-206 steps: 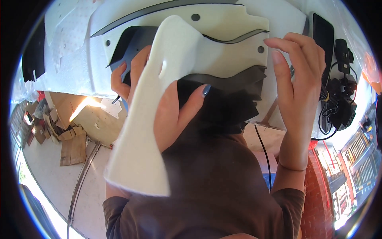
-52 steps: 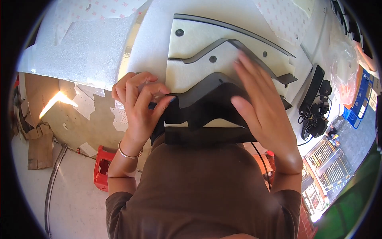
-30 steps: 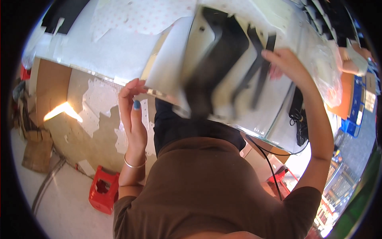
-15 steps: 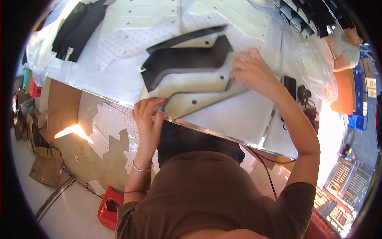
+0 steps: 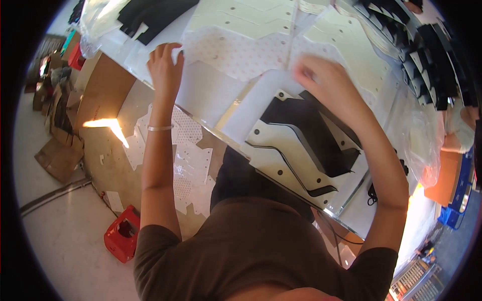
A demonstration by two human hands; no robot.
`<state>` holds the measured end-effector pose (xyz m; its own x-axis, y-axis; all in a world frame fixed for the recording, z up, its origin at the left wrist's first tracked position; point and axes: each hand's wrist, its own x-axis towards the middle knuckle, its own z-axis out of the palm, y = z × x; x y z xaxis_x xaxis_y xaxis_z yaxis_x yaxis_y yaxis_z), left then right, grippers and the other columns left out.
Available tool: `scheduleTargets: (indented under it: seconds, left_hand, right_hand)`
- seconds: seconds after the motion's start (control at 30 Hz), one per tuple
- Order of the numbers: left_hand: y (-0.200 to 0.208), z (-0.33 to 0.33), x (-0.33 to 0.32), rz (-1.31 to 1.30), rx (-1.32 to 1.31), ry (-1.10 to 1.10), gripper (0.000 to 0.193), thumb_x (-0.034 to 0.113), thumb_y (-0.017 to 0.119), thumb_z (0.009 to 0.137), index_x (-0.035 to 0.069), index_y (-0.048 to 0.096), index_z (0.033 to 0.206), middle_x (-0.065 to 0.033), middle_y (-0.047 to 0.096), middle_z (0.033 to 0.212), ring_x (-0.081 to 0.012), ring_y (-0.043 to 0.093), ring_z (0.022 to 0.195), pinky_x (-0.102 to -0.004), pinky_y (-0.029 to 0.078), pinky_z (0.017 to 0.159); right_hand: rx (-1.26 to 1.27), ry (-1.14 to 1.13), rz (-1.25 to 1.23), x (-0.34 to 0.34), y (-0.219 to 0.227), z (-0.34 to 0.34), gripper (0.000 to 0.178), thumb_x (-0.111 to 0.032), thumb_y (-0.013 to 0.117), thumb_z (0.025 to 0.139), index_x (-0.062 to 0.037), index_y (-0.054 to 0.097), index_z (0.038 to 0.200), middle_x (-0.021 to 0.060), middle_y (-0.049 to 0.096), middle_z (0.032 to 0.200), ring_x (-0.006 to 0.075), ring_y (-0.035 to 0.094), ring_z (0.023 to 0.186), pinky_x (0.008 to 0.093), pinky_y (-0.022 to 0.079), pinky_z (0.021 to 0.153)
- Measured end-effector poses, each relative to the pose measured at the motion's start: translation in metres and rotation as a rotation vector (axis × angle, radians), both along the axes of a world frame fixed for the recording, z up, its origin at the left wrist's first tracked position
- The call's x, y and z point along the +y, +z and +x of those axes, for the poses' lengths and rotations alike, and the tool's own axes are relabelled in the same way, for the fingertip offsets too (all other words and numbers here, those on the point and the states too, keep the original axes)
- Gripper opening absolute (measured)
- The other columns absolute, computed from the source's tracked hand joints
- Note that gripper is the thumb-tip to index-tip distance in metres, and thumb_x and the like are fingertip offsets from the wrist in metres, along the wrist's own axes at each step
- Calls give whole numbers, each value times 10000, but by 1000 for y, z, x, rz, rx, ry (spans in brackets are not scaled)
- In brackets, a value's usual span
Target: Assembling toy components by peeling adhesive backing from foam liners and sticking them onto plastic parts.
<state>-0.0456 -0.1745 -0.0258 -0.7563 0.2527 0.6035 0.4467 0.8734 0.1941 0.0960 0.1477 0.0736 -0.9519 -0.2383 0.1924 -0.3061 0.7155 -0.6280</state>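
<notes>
Over the far left of the table, near a stack of black strips, is my left hand. Its thumb and fingers are apart and I see nothing held. My right hand is above the far end of a white and black zigzag panel piece with round holes, which lies on the table near me. Motion smears its curled fingers, so any grip is hidden. Beyond both hands lie cream sheets with holes and a dotted white sheet.
Black shaped parts are stacked at the far right, beside crumpled clear plastic. The table's metal edge runs slantwise in front of me. Below on the left are cut white scraps, a red plastic container and a cardboard box.
Both hands have left the zigzag piece's near edges; my left hand moved far and left. In the picture, the piece now sits lower right and is turned, as the whole view has shifted.
</notes>
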Motion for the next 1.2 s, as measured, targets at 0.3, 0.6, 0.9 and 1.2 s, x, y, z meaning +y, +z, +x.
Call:
scheduleTargets:
  seconds: [0.3,0.6,0.9,1.2]
  left_hand:
    - [-32,-30,12,18,-180,-265,247,93,596,802,72,525,1038,-113,564,1139,-294,513,1099,-408,365,961]
    - [-24,-32,13,91,-208,-346,276,43,533,798,23,484,1068,-151,551,1165,-331,511,1085,-402,392,959]
    - [-22,-43,32,-219,-107,-249,528,119,564,735,174,561,1261,-112,555,1057,-274,532,921,-381,436,877]
    - [-4,-63,39,-393,-187,-250,407,92,576,707,165,595,1107,-42,606,1088,-236,575,1000,-418,406,846]
  right_hand:
    - [333,57,367,-153,-107,-243,109,-131,636,766,-53,641,841,126,640,876,306,630,885,407,514,745]
    - [330,199,523,-158,-102,-273,112,-137,653,695,-48,680,757,134,675,808,312,669,798,400,543,685]
    - [82,-147,-232,-95,-111,-282,206,-220,704,715,-38,684,809,132,684,769,239,669,697,357,536,643]
    - [329,-606,-1217,244,61,-81,248,-130,517,882,68,573,1020,194,649,1030,295,639,988,388,524,916]
